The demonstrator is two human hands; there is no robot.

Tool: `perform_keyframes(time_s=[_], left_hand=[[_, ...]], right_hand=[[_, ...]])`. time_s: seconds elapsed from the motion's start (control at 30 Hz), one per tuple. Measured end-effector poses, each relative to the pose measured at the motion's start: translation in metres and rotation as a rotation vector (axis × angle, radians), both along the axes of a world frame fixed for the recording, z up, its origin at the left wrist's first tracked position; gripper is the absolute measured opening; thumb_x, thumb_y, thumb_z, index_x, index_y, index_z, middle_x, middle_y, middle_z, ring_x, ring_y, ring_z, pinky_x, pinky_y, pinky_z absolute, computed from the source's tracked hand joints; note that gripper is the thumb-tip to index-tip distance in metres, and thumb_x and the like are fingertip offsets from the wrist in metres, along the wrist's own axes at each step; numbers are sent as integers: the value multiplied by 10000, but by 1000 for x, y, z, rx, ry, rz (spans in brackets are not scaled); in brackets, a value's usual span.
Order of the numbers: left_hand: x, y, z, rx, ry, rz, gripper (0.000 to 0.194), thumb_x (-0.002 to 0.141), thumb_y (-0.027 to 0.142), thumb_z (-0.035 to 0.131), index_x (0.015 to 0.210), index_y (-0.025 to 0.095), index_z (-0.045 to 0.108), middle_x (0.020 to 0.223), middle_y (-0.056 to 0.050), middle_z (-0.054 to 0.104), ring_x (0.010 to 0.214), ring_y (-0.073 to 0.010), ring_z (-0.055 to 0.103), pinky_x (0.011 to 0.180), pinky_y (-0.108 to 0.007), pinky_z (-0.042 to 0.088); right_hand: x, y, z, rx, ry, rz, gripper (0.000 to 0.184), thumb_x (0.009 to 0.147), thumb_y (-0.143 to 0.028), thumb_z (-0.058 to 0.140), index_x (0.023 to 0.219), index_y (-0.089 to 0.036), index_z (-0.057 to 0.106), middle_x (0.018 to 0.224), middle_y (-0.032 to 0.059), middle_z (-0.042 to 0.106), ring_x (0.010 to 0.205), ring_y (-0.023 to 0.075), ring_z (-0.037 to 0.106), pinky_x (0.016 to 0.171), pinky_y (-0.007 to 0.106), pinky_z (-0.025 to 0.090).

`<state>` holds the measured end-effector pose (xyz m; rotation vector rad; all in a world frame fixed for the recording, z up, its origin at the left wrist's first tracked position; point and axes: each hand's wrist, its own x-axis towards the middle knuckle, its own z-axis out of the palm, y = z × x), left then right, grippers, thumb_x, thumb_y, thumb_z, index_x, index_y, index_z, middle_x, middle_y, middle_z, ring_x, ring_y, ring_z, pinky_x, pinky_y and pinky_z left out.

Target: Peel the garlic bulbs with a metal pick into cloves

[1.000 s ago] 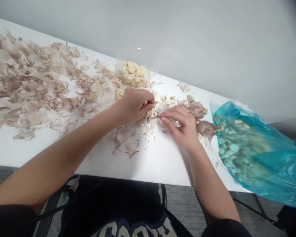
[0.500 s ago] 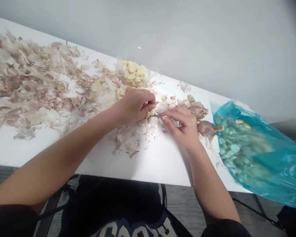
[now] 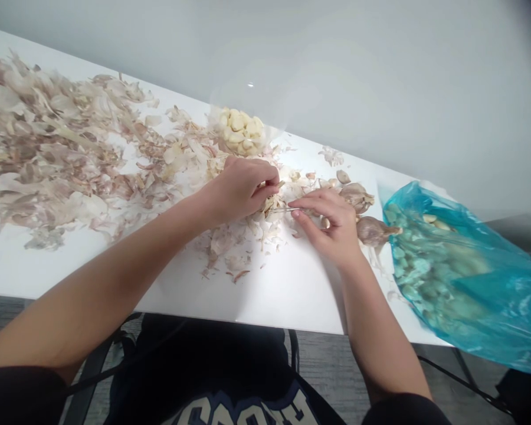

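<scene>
My left hand (image 3: 252, 186) is closed in a pinch, with a small pale tip of a garlic clove (image 3: 281, 185) showing at its fingertips. Most of that piece is hidden by the fingers. Beside it, my right hand (image 3: 330, 221) pinches a thin, shiny metal tool (image 3: 282, 209) between thumb and forefinger. The tool points left toward my left hand, over a small heap of garlic skins (image 3: 272, 203); its exact kind is too small to make out. Two whole garlic bulbs, an upper bulb (image 3: 357, 196) and a lower bulb (image 3: 374, 231), lie just right of my right hand.
Peeled garlic cloves (image 3: 243, 131) sit in a clear bag or container behind my left hand. A large spread of garlic skins (image 3: 66, 141) covers the left of the white table (image 3: 287, 295). A blue plastic bag (image 3: 464, 283) holding garlic cloves hangs over the right edge. A wall rises behind.
My right hand has shifted slightly to the right with the metal tool, whose angle and shine differ a little. The left hand stays in place.
</scene>
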<state>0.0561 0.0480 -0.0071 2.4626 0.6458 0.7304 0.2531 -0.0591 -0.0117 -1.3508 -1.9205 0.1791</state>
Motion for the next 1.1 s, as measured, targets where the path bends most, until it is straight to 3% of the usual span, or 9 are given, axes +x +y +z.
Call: perform_keyframes(time_s=[0.63,0.97,1.1], left_hand=[[0,0,2,-23,27,0,150,900,185,516,784,163,608,759,-15,663,698,-137,564,707,-292,356],[0,4,2,-77,28,89,143,879,204,530,773,166,618,726,-9,643,687,-144,551,701,-298,376],[-2,8,1,-101,-44,116,132,871,214,534,773,169,610,700,7,627,652,-125,529,694,-285,391]], right_hand=[[1,0,-2,11,-78,32,105,889,-247,626,892,-230,729,854,22,712,827,156,624,804,355,437],[6,-4,6,-161,-152,189,131,910,-266,596,866,-239,716,843,3,716,801,147,610,799,355,424],[5,-5,4,-139,-166,149,127,909,-258,596,870,-232,714,853,8,710,798,144,618,791,353,414]])
